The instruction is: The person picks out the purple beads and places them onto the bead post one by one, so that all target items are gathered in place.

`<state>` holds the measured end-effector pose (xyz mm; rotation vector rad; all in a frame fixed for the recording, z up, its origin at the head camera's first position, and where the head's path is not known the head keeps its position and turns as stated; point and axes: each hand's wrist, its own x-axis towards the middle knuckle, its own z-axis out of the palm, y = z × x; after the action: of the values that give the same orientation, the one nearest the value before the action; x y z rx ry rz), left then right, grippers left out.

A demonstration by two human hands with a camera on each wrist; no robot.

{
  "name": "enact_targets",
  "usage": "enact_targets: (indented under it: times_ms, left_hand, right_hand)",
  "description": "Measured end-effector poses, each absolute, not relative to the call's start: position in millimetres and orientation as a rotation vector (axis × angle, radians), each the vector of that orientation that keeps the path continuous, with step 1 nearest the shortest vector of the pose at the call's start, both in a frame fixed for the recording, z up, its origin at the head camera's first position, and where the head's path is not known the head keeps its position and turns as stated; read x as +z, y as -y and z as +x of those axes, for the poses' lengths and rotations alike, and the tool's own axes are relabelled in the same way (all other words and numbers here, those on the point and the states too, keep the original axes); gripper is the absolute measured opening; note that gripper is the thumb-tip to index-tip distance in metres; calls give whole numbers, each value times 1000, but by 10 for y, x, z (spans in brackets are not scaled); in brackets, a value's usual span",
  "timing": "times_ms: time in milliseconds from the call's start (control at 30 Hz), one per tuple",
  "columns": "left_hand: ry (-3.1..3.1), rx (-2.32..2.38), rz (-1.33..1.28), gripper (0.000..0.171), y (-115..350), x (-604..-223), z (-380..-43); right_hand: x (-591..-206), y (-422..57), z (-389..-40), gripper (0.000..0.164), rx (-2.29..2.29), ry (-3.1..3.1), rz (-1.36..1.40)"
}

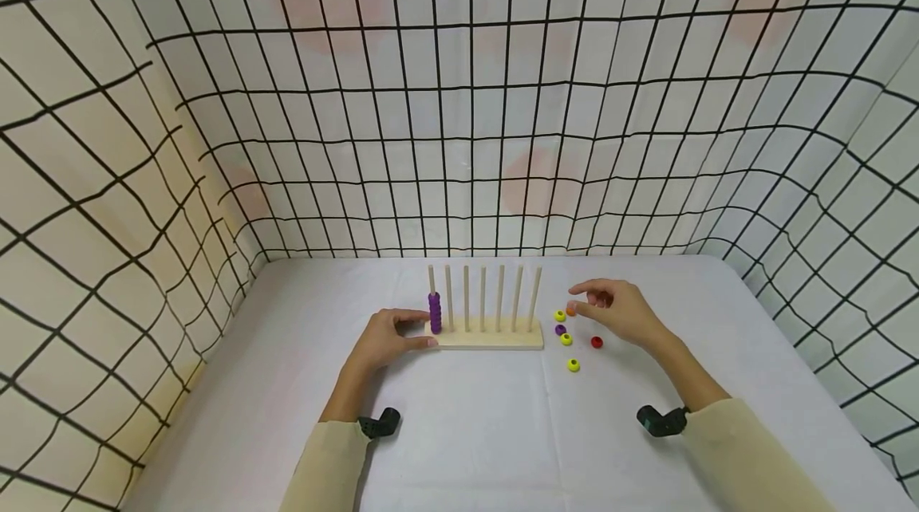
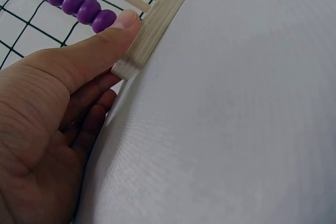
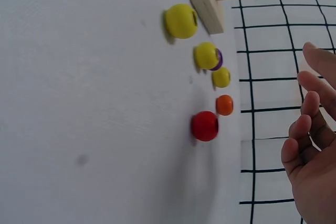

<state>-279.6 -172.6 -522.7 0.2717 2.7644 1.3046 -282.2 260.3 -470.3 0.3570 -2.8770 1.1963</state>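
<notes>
A pale wooden peg stand [image 1: 488, 342] has a row of upright pegs. Purple beads [image 1: 435, 313] are stacked on its leftmost peg, and the other pegs are bare. My left hand [image 1: 384, 339] grips the left end of the base, its thumb [image 2: 126, 20] on the front edge and the fingers behind, partly hidden. Just above the loose beads, my right hand [image 1: 621, 311] hovers, fingers loosely bent and nothing between them. Nearest to it is an orange bead [image 3: 224, 105], which looks apart from the fingers in the right wrist view.
Right of the stand lie a red bead [image 1: 597, 342], a purple bead [image 1: 560, 330] and yellow beads [image 1: 573, 365], all on the white cloth [image 1: 474, 432]. A black wire grid [image 1: 471, 89] rises behind and along both sides of the table.
</notes>
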Motion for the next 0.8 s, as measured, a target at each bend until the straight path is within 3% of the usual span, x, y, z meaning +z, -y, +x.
enact_targets:
  times_ms: [500,800]
  left_hand:
    - [-2774,1310,296,52,1728,-5248,-2801]
    - [-2775,1314,299,53,1735,-5254,-2807]
  right_hand:
    - [-5034,-2570,-2771,27,1250,2894,302]
    - [-5184,-2525,-2777,30,1252,2901,298]
